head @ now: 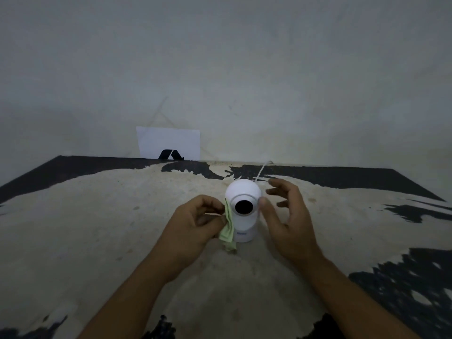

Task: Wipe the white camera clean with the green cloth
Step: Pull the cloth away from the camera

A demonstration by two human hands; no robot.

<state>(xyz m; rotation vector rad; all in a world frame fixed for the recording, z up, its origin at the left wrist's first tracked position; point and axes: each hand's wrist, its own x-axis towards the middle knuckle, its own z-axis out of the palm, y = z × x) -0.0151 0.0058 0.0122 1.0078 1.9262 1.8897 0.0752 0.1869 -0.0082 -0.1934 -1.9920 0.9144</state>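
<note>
A white round-headed camera (242, 194) with a black lens stands upright on the worn table (122, 216), facing me. My left hand (193, 226) pinches a pale green cloth (228, 231), which hangs against the camera's left side. My right hand (286, 216) hovers at the camera's right with fingers spread; its thumb tip is at the edge of the head, and whether it touches I cannot tell.
A thin white cable (262, 170) runs from behind the camera to the wall. A white card (168, 142) with a black logo leans against the wall at the table's back edge. The tabletop is black with its coating worn pale.
</note>
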